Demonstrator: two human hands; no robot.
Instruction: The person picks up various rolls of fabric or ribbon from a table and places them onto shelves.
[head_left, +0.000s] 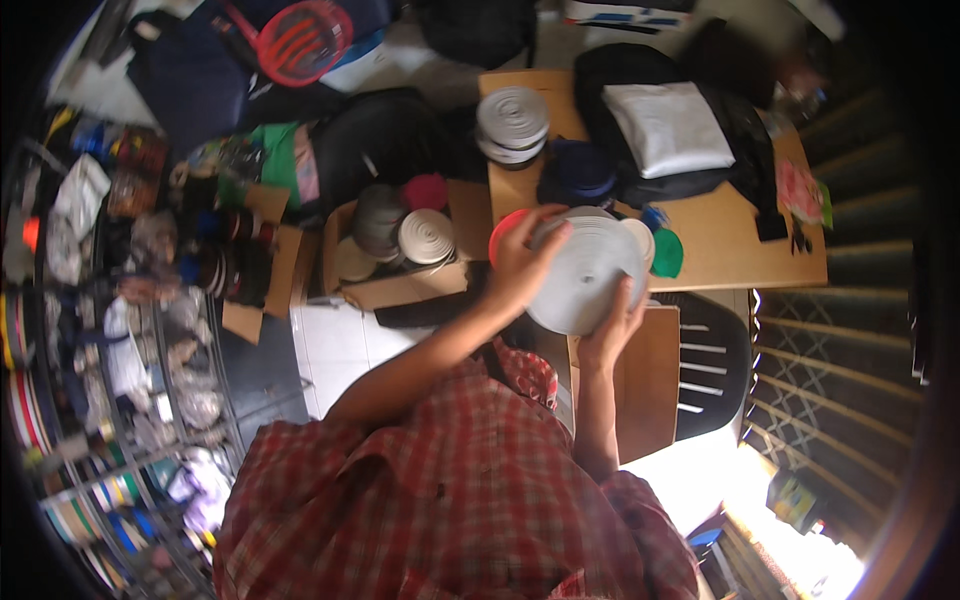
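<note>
So you've got that big grey roll (582, 280) up at the near edge of the table (735, 235), flat coiled face turned up toward you. Your right hand (613, 326) has its grip pinching the lower right rim, thumb on the face. Your left hand (528, 260) is over the upper left edge, a bit blurry, so I can't tell whether that grip is pinching or just laid on.

Peeking out around it: a red roll (506, 236) by your left fingers, then a white roll (638, 238) and a green roll (667, 253) on the right. Farther back there's a dark blue roll (585, 168), plus a stack of pale rolls (513, 118) near the table's left side. Left of the table, a cardboard box (405, 291) holds more, including a cream roll (427, 236).
</note>
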